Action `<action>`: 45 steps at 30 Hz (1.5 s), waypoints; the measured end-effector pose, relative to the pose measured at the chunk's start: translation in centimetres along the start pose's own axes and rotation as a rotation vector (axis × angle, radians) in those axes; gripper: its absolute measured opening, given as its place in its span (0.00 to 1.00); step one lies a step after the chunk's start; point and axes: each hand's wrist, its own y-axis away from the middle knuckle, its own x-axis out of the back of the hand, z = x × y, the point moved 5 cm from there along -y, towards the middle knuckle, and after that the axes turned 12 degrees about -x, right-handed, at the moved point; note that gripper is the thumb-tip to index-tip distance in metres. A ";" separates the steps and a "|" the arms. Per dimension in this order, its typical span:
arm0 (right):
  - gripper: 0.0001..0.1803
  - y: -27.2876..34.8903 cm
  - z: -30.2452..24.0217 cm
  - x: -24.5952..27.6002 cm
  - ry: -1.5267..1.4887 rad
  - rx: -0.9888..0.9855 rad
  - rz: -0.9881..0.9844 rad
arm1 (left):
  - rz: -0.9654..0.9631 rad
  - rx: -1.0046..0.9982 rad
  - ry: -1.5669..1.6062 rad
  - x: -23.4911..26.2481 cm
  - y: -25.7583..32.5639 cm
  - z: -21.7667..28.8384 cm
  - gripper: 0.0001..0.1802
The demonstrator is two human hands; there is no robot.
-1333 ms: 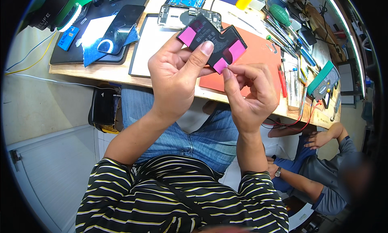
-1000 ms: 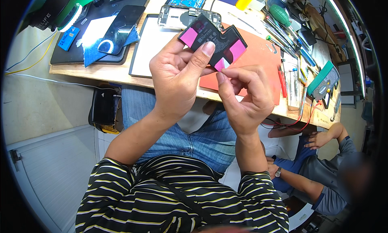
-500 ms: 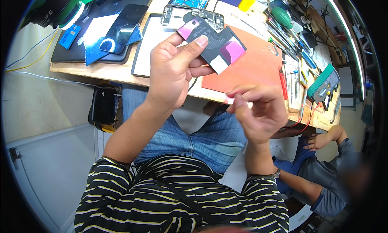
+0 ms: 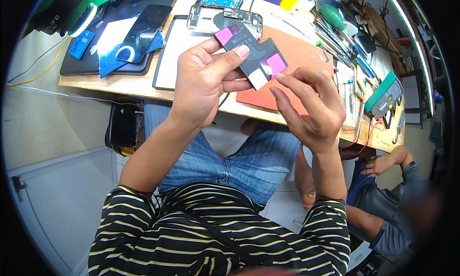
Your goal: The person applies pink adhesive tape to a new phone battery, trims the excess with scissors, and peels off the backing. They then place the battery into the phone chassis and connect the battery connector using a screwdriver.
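My left hand [image 4: 203, 77] grips a flat black phone battery [image 4: 250, 48] above the front of the bench, thumb on top and fingers beneath. The battery is tilted and notched on one side. Pink film [image 4: 275, 64] covers a patch near its lower right end, beside a white patch, and more pink shows at the upper left end. My right hand [image 4: 314, 101] is at the lower right corner, thumb and index finger apart. Its index fingertip is at the film's edge; whether it touches I cannot tell. Behind the battery lies an opened phone housing [image 4: 211, 21].
An orange mat [image 4: 299, 56] lies under the battery. Tweezers and screwdrivers [image 4: 335, 44] crowd the right, near a green-cased multimeter [image 4: 383, 101]. At left, a dark phone [image 4: 143, 34] rests on a blue cloth. Another person [image 4: 397, 166] sits at the lower right.
My right hand has risen from below the mat's edge to the battery, and its pinched fingers have parted. The left hand still holds the battery, almost unmoved.
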 end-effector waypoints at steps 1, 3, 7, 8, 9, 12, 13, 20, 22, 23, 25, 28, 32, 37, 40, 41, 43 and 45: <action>0.17 0.0 0.1 0.0 0.012 -0.023 -0.012 | -0.012 -0.001 -0.031 -0.1 0.0 0.0 0.16; 0.17 0.0 0.3 -0.1 0.030 -0.062 -0.036 | -0.030 -0.003 -0.092 -0.3 0.1 0.1 0.19; 0.16 0.0 0.4 -0.3 0.032 -0.042 -0.024 | -0.032 -0.019 -0.125 -0.4 0.1 0.2 0.19; 0.15 -0.1 0.4 -0.3 0.028 -0.016 -0.020 | -0.032 -0.024 -0.139 -0.4 0.1 0.2 0.19; 0.15 -0.1 0.5 -0.3 0.023 -0.012 -0.019 | -0.032 -0.028 -0.153 -0.5 0.2 0.2 0.18; 0.15 0.0 0.6 -0.4 0.011 -0.055 -0.011 | -0.025 -0.044 -0.186 -0.5 0.2 0.3 0.18; 0.15 0.0 0.7 -0.4 0.015 -0.067 -0.014 | -0.020 -0.051 -0.171 -0.6 0.3 0.3 0.18; 0.12 -0.3 0.8 -0.6 0.022 -0.084 -0.044 | -0.021 -0.082 -0.197 -0.9 0.6 0.6 0.16; 0.11 -0.4 0.8 -0.6 0.021 -0.101 -0.051 | -0.029 -0.087 -0.208 -1.0 0.6 0.6 0.16; 0.11 -0.4 0.8 -0.6 0.017 -0.109 -0.051 | -0.033 -0.089 -0.215 -1.0 0.6 0.7 0.16; 0.10 -0.5 0.8 -0.6 -0.001 -0.131 -0.050 | -0.043 -0.088 -0.218 -1.0 0.7 0.7 0.16; 0.08 -0.7 1.0 -0.4 -0.025 -0.178 -0.046 | -0.059 -0.076 -0.214 -1.0 0.7 0.7 0.16; 0.07 -1.0 1.5 -0.2 -0.033 -0.237 -0.037 | -0.071 -0.057 -0.197 -1.0 0.9 0.6 0.15; 0.05 -1.2 2.4 0.0 -0.089 -0.315 -0.037 | -0.066 -0.031 -0.186 -0.9 1.0 0.5 0.15; 0.03 -1.2 3.0 0.0 -0.158 -0.380 -0.035 | -0.068 -0.031 -0.172 -0.9 1.0 0.5 0.15; 0.03 -1.1 3.2 0.0 -0.191 -0.419 -0.038 | -0.070 -0.031 -0.171 -0.9 1.0 0.5 0.15; 0.02 -1.0 3.7 0.0 -0.263 -0.490 -0.046 | -0.071 -0.033 -0.166 -0.8 1.0 0.5 0.16; 0.02 -0.9 4.2 -0.1 -0.343 -0.556 -0.054 | -0.069 -0.036 -0.156 -0.8 1.0 0.5 0.16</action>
